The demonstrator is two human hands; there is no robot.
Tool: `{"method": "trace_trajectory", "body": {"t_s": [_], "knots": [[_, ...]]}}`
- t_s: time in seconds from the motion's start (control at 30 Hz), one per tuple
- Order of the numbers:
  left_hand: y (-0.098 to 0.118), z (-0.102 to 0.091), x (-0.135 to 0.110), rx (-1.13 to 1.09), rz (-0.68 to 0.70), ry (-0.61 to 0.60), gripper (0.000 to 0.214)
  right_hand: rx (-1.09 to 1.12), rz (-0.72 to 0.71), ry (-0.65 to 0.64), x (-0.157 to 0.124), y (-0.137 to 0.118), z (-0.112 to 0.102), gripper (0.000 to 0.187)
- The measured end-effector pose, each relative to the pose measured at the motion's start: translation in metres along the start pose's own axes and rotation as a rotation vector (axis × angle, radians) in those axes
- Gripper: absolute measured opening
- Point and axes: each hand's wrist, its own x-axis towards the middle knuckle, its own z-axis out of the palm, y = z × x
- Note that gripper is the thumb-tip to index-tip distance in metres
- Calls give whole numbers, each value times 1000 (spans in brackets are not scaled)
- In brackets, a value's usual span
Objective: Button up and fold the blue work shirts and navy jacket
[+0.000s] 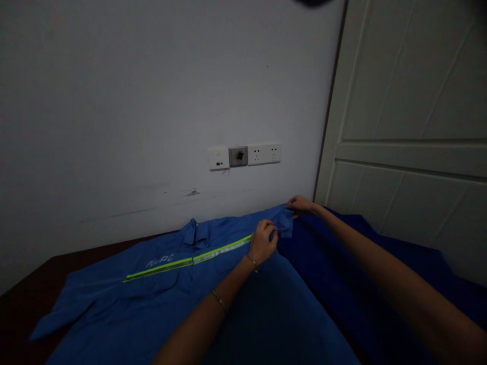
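Observation:
A blue work jacket (160, 291) lies spread out, front up, with a yellow-green and silver reflective strip across the chest and white letters above it. Its small collar (196, 234) stands up near the wall. On the right, my left hand (264, 241) has its fingers curled closed on the jacket's sleeve, just past the end of the strip. Farther right, my right hand (300, 205) pinches the same sleeve at its folded end. Bracelets circle my left wrist and forearm.
Darker blue fabric (323, 243) lies under and right of the jacket. A dark reddish surface (34, 284) shows at the left. Behind stands a white wall (152, 101) with a row of sockets (264, 154). A pale panelled door (411, 116) borders the right side.

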Motion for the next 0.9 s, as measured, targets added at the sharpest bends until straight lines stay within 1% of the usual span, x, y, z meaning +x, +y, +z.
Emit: {"method": "trace_trajectory", "body": {"t_s": [0.1, 0.2, 0.3, 0.43, 0.53, 0.6, 0.7, 0.73, 0.8, 0.87, 0.9], "knots": [[-2, -9, 0, 46, 161, -70, 21, -46, 13, 90, 5, -6, 2, 21], [-4, -9, -1, 73, 250, -163, 26, -230, -9, 189, 13, -11, 5, 21], [-6, -2, -2, 55, 219, -227, 29, -399, -69, 263, 19, -13, 10, 22], [-8, 6, -3, -37, 52, -285, 31, -450, -108, 293, 20, -17, 16, 23], [-10, 9, -4, -98, -62, -309, 34, -457, -76, 254, 14, -19, 16, 30], [-11, 11, -4, -134, -107, -303, 36, -404, 9, 165, 9, -19, 12, 34], [-11, 11, -4, -165, -151, -275, 39, -267, 157, -2, 3, -17, 5, 35], [-11, 11, -3, -169, -140, -266, 37, -230, 183, -45, 1, -17, 3, 35], [-7, 11, -4, -167, -60, -260, 30, -179, 171, -97, -1, -16, 1, 32], [-2, 11, -4, -157, 54, -283, 25, -172, 95, -96, -2, -18, 4, 28], [1, 11, -5, -155, 102, -302, 27, -216, 40, -62, -2, -19, 7, 26]]}}
